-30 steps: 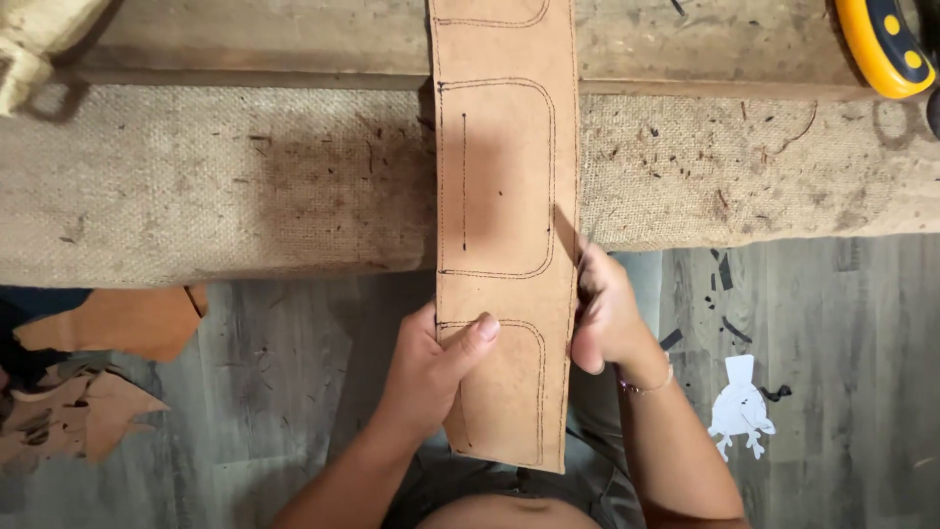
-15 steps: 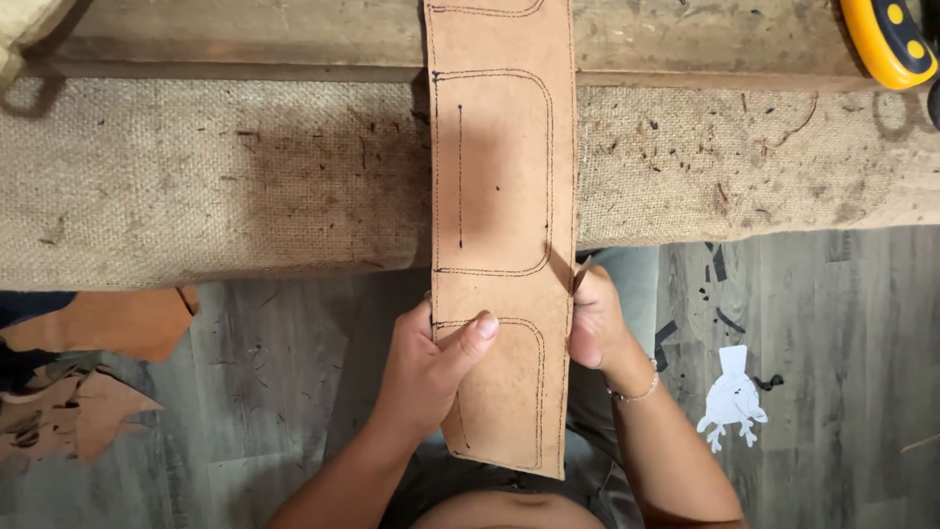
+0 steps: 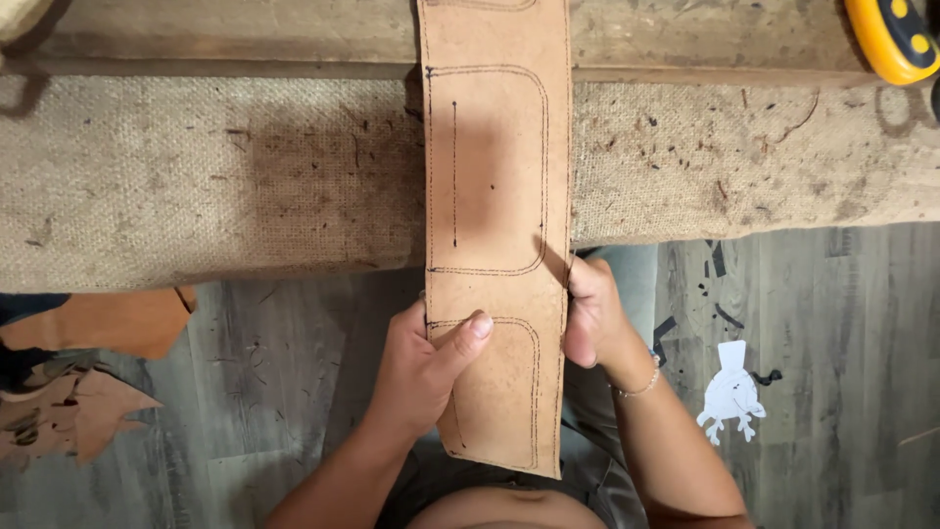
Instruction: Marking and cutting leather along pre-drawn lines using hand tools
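Observation:
A long tan leather strip [image 3: 497,196] with stitched rounded-rectangle outlines lies across a burlap-covered bench [image 3: 196,176] and hangs over its front edge toward me. My left hand [image 3: 423,370] pinches the strip's left edge, thumb lying across its face near the lower stitched outline. My right hand [image 3: 590,315] grips the strip's right edge, just below the bench's front edge, with a bracelet on that wrist. The strip's lower end reaches down over my lap.
A yellow and black tool [image 3: 896,37] sits at the bench's top right corner. Brown leather pieces [image 3: 108,323] and scraps [image 3: 69,416] lie on the grey wooden floor at left. A white paper cut-out [image 3: 729,397] and dark offcuts lie on the floor at right.
Both hands have slid the strip slightly toward me; my right hand sits a little lower on the right edge. The view has shifted slightly.

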